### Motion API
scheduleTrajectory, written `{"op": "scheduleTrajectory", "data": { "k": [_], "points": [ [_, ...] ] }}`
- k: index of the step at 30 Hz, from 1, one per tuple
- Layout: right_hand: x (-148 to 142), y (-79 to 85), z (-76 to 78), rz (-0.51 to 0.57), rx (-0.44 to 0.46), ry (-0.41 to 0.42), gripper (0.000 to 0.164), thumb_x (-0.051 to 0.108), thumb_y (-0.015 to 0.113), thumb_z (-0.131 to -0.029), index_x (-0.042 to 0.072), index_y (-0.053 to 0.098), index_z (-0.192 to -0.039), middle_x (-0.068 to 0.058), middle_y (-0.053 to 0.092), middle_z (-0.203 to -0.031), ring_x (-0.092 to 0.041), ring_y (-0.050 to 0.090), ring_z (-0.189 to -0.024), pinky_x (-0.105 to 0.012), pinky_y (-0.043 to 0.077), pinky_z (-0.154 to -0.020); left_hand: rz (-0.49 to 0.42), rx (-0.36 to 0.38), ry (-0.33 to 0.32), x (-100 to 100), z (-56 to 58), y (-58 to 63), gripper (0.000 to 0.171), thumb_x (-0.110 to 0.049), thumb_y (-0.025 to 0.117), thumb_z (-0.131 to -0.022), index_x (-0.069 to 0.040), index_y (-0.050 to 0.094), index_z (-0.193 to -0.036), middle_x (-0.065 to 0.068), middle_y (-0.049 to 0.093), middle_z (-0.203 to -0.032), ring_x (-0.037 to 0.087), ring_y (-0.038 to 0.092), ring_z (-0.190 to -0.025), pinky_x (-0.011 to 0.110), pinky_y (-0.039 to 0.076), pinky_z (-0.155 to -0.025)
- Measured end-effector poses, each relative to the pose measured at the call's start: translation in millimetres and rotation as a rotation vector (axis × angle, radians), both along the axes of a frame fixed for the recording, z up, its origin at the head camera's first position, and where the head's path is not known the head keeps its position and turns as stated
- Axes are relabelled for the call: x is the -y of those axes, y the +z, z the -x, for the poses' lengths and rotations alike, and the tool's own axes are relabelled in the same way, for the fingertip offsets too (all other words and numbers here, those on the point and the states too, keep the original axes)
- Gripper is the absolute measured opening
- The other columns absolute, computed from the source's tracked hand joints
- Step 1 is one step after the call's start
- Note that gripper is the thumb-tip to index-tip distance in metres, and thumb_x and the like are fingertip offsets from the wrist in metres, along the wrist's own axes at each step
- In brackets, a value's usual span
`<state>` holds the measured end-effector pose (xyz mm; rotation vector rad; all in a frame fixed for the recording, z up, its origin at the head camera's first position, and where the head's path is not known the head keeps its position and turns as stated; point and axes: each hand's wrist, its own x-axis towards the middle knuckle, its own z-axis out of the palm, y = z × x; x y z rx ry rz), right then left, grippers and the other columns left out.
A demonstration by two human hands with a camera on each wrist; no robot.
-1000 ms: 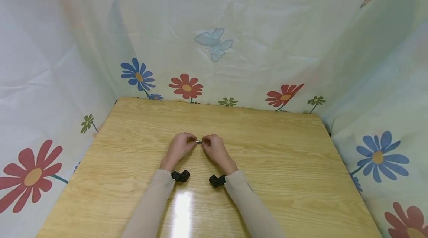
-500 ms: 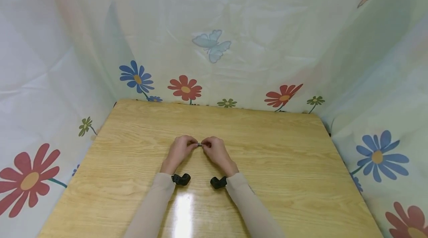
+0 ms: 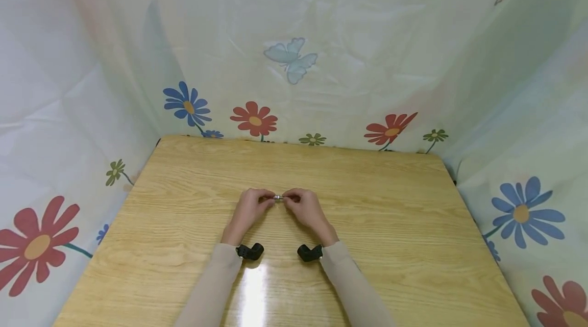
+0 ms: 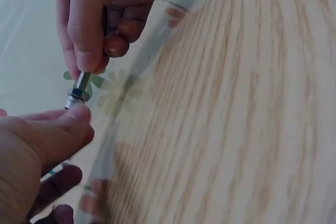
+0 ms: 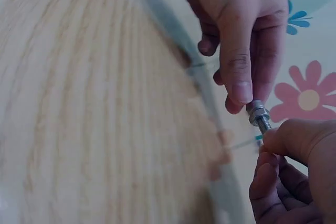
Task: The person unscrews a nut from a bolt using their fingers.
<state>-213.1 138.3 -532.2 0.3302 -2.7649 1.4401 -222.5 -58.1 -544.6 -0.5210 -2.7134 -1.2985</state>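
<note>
A small metal bolt [image 5: 264,125] with a nut [image 5: 259,114] on its thread is held between both hands. My left hand [image 3: 248,209] pinches the thick end beside the nut with thumb and fingertips. From the other side, my right hand [image 3: 307,208] pinches the threaded end between thumb and forefinger. In the left wrist view a short stretch of thread [image 4: 83,80] shows between the nut and the right fingertips. Both ends of the bolt are covered by fingers.
A wood-grain table [image 3: 390,215] lies under the hands. A curtain [image 3: 349,61] printed with flowers and butterflies hangs along its back and both sides. Each wrist carries a black camera, the left camera [image 3: 250,251] and the right camera [image 3: 310,253].
Both hands have shifted a little to the right with the bolt, the right wrist more than the left. Each hand keeps its pinch.
</note>
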Motion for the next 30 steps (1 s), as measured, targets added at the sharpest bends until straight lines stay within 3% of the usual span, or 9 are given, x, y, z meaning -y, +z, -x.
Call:
{"op": "scheduleTrajectory", "data": {
  "k": [7, 13, 20, 30],
  "points": [
    [-5.2, 11.2, -6.1, 0.051, -0.002, 0.009, 0.011, 0.008, 0.069, -0.098, 0.007, 0.079, -0.104, -0.008, 0.078, -0.101, -0.016, 0.070, -0.089, -0.029, 0.057, -0.078, -0.081, -0.135, 0.005, -3.7, -5.3, 0.5, 0.020, -0.013, 0.078, -0.091, -0.006, 0.080, -0.110, 0.006, 0.080, -0.102, 0.025, 0.070, -0.096, 0.045, 0.056, -0.087],
    [-9.5, 14.4, -11.5, 0.064, -0.016, 0.010, 0.010, 0.008, 0.071, -0.097, 0.007, 0.079, -0.102, -0.008, 0.078, -0.100, -0.014, 0.069, -0.087, -0.027, 0.057, -0.076, -0.122, -0.213, -0.022, -5.8, -11.2, 3.8, 0.014, -0.013, 0.079, -0.090, -0.008, 0.082, -0.103, 0.004, 0.080, -0.099, 0.022, 0.069, -0.092, 0.039, 0.056, -0.080],
    [-13.1, 15.2, -19.2, 0.092, -0.043, 0.024, 0.009, 0.008, 0.073, -0.095, 0.008, 0.079, -0.101, -0.008, 0.077, -0.097, -0.012, 0.068, -0.082, -0.025, 0.057, -0.073, -0.116, -0.185, -0.028, -6.9, -21.4, 12.0, 0.014, -0.014, 0.079, -0.091, -0.008, 0.081, -0.103, 0.004, 0.079, -0.095, 0.024, 0.068, -0.087, 0.033, 0.054, -0.074],
    [-18.1, 20.0, -28.7, 0.119, -0.057, 0.079, 0.010, 0.006, 0.072, -0.096, 0.008, 0.079, -0.103, -0.009, 0.077, -0.101, -0.014, 0.069, -0.085, -0.024, 0.057, -0.074, -0.157, -0.125, -0.039, -5.1, -30.3, 19.0, 0.013, -0.012, 0.082, -0.088, -0.012, 0.081, -0.101, 0.002, 0.079, -0.095, 0.027, 0.068, -0.091, 0.042, 0.058, -0.077]
  ]
}}
